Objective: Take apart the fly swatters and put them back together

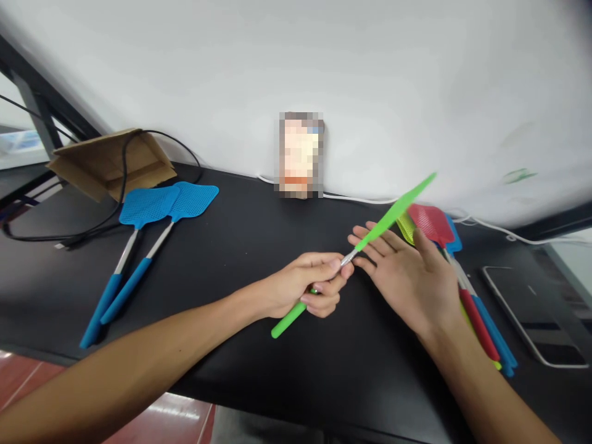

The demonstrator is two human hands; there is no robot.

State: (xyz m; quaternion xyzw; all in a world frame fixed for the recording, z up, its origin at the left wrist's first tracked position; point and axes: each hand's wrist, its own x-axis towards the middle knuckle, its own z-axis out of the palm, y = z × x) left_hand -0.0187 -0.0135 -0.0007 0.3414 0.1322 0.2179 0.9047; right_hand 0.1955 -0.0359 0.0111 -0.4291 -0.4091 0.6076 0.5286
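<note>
My left hand (319,283) is wrapped round a green fly swatter (393,213), gripping where its green handle meets the metal shaft. The swatter slants up to the right, its head seen nearly edge-on. Beside the shaft, my right hand (407,268) is open, palm up, fingers spread; whether its fingertips touch the swatter I cannot tell. Two blue fly swatters (150,206) lie partly overlapping on the left of the black table. Behind and right of my right hand is a pile with a red fly swatter (435,223), blue and yellow-green ones, partly hidden by the hand.
A smartphone (536,317) lies at the right of the black table (259,240). An open cardboard box (115,160) with a black cable (69,237) stands back left. A blurred-out object (300,154) leans against the white wall, a white cable (361,199) running beside it.
</note>
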